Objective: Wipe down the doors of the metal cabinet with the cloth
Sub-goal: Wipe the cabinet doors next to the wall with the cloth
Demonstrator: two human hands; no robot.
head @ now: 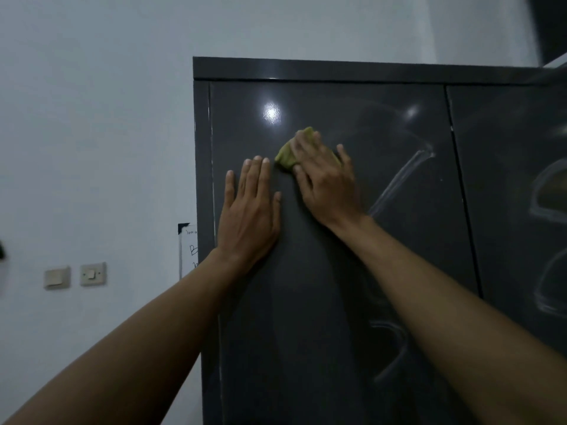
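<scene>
While right hand (325,182) presses cloth (287,156) — yellow-green, bunched | door (322,302) glossy grey, smeared

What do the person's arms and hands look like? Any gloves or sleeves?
No gloves: the left grip and right grip are bare hands, with no rings or watch showing. The left arm and right arm are bare too, with no sleeves in view and no markings.

Dark grey glossy cabinet (306,70) fills the centre and right of frame, both doors closed. The left door (322,286) and right door (515,179) have smeary streaks. A small yellow-green cloth (287,156) sits bunched against the left door's upper middle, mostly under the right hand (325,185).
</scene>
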